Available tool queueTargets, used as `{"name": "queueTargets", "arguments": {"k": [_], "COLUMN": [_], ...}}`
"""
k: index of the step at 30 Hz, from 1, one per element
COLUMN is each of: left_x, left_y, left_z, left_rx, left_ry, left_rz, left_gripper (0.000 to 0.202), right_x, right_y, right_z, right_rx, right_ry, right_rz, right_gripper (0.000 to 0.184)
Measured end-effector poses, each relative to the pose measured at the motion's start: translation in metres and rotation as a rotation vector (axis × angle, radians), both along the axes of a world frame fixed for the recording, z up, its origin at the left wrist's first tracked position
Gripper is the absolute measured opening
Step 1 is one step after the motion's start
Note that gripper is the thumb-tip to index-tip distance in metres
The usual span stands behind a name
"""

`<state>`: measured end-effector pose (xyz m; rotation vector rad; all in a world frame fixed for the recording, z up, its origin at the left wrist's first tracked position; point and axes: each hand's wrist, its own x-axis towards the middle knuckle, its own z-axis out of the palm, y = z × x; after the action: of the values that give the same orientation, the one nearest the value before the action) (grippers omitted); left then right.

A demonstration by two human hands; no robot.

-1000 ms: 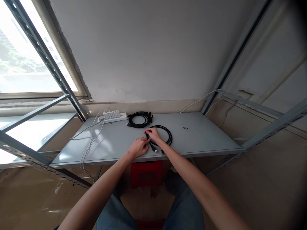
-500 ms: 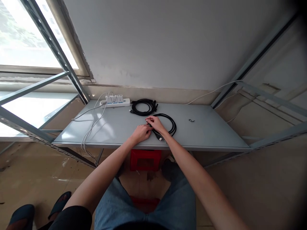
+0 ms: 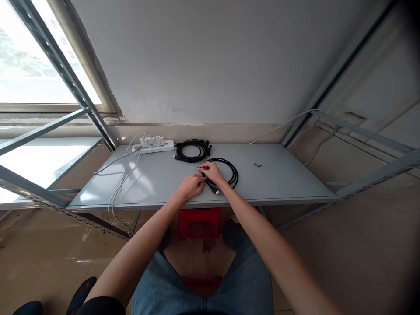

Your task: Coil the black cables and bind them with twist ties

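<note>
A coiled black cable (image 3: 229, 171) lies on the grey metal shelf (image 3: 282, 183) near its front edge. My right hand (image 3: 212, 171) rests on the coil's left side, fingers pinched round its strands. My left hand (image 3: 190, 185) is right beside it, fingers curled against the same bunch of cable. A cable end with a light plug (image 3: 216, 191) pokes out just below my right hand. A second coiled black cable (image 3: 192, 151) lies farther back, untouched.
A white power strip (image 3: 153, 145) with white leads trailing off the left front edge sits at the back left. A small black tie (image 3: 257, 165) lies to the right. A red stool (image 3: 199, 222) stands under the shelf. Metal uprights frame both sides.
My hands have stayed on the nearer coil with only small finger shifts. The head camera tilted down and then back up a little.
</note>
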<state>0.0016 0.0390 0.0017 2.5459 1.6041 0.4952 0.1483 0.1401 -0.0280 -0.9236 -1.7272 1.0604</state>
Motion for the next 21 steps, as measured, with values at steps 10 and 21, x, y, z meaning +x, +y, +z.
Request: {"name": "queueTargets", "arguments": {"k": [10,21], "left_x": [0.000,0.000], "left_y": [0.002,0.001], "left_z": [-0.001,0.001], "left_rx": [-0.018,-0.019], "left_ry": [-0.028,-0.048], "left_rz": [-0.004,-0.003], "left_gripper": [0.047,0.044], "right_x": [-0.002,-0.003], "right_y": [-0.005,-0.011], "right_z": [0.010,0.014], "right_rx": [-0.007,-0.109], "right_ry": [-0.079,0.059], "right_rz": [0.060,0.113], "right_gripper": [0.021,0.021]}}
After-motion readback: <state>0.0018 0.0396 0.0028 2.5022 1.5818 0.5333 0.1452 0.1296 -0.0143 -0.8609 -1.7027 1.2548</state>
